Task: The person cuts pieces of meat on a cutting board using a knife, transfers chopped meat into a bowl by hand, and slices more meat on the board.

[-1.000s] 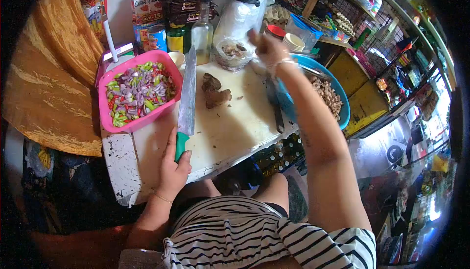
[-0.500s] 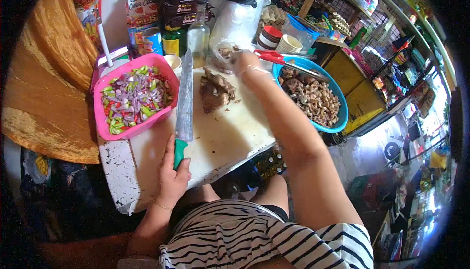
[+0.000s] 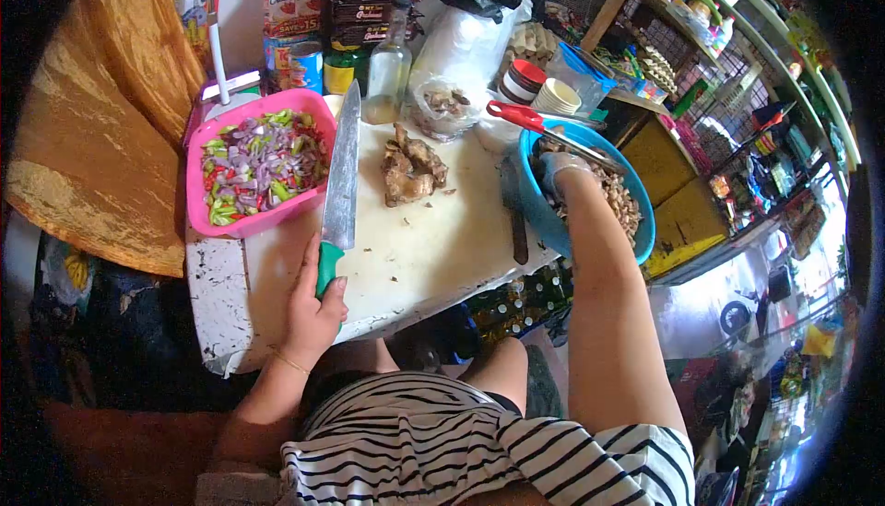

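My left hand (image 3: 316, 311) is wrapped round the green handle of a large knife (image 3: 342, 174), its blade pointing up and away from me. My right hand (image 3: 564, 174) is down inside the blue basin (image 3: 648, 216), at the chopped meat (image 3: 619, 200); its fingers are hidden there. Red-handled tongs (image 3: 516, 115) lie across the basin's rim. Brown meat pieces (image 3: 411, 170) sit on the white table (image 3: 433, 257), right of the blade. A pink basin (image 3: 195, 183) of chopped onions and peppers (image 3: 263, 167) stands left of the knife.
Behind the meat stand a clear bottle (image 3: 387, 77), a can (image 3: 306, 67), a plastic bag with meat (image 3: 444, 105) and stacked cups (image 3: 556, 98). A second, dark-handled knife (image 3: 519, 234) lies beside the blue basin. Bottles (image 3: 516, 303) stand under the table edge.
My right hand has moved from above the table, by the plastic bag, down into the blue basin. More meat lies on the table than a second ago. My left hand keeps the knife.
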Demonstrator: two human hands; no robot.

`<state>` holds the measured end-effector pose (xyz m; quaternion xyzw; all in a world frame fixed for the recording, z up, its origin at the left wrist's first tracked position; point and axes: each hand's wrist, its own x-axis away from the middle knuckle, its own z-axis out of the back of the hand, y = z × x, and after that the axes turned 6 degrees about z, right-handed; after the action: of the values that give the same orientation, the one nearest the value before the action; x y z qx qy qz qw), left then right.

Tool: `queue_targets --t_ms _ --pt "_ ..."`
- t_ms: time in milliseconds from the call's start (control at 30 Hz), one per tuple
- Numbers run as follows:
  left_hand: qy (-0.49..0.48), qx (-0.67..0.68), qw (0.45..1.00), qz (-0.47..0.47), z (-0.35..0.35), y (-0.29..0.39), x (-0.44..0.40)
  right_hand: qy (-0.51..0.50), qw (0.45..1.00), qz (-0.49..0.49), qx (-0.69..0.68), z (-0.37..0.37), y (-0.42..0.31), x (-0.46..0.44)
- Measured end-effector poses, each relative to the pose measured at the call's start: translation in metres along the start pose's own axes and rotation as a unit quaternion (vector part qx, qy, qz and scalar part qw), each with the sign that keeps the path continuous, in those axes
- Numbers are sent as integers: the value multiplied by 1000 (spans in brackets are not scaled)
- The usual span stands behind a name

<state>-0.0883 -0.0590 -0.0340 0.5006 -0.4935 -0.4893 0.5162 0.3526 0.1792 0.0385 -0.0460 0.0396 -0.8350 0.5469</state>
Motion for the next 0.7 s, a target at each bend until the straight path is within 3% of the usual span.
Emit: queue_targets --t_ms 100,167,200,300,400,467,533,633,700 --pt "9 -5 1000 -9 0 -4 -1 56 990 124 -35 33 2 29" --pt "2 -13 1000 -3 0 -4 -2 86 969 183 139 49 4 47" --pt "-2 -16 1000 -1 -1 -3 -3 143 960 214 112 47 21 38" --pt "5 -38 999 -9 -3 5 -1 327 892 313 -14 57 48 32" --pt "-4 -17 1000 -12 -2 1 -2 363 858 290 -218 42 75 -6" --pt "-4 -16 1000 -14 -1 -1 0 320 743 367 -459 32 78 -16" --pt "-4 -24 999 -21 0 -1 -1 386 796 278 -376 27 83 -21" --pt "-9 -23 1000 -14 0 -2 -1 334 876 271 -219 36 65 28" --pt "-10 -22 1000 -8 0 0 1 319 927 163 -108 23 62 34"
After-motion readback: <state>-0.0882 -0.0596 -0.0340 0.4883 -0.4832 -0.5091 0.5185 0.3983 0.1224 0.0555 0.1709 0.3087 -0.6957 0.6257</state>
